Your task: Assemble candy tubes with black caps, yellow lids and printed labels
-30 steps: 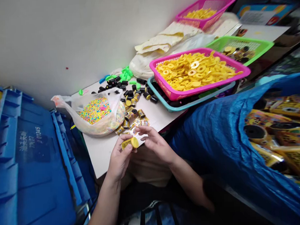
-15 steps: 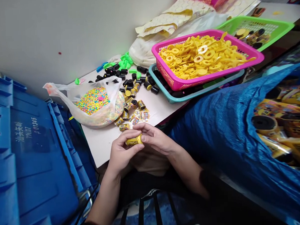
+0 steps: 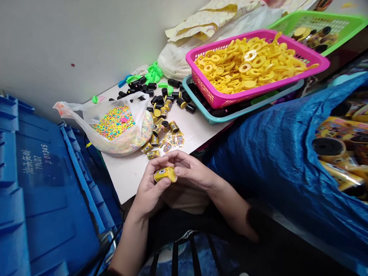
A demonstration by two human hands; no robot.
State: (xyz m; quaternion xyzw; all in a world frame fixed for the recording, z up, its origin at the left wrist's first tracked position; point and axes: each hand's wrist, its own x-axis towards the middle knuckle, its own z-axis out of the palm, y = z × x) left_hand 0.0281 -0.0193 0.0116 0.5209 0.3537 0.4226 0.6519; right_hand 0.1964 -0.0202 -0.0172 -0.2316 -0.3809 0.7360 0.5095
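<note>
A small yellow printed canister [image 3: 164,175] lies on its side between my hands, its yellow end turned to the right. My left hand [image 3: 147,191] is closed round its body, with the thumb along the near side. The fingers of my right hand [image 3: 195,170] are bent against the yellow end, the thumb at its rim; their tips behind it are partly hidden. Just beyond my hands, several similar labelled canisters [image 3: 153,154] and flat printed stickers [image 3: 175,140] lie on the white table [image 3: 125,172].
To the left, an open plastic bag [image 3: 118,146] holds coloured beads, near blue crates [image 3: 50,191]. Black canisters [image 3: 190,108] lie behind. A pink basket [image 3: 212,97] of yellow rings overlaps a teal tray [image 3: 219,120]. A blue sack [image 3: 263,151] of canisters stands right; a green basket [image 3: 349,25] is farther back.
The canister has turned in my hands, so more of its printed label and its yellow end show. My right fingers have shifted slightly on its end.
</note>
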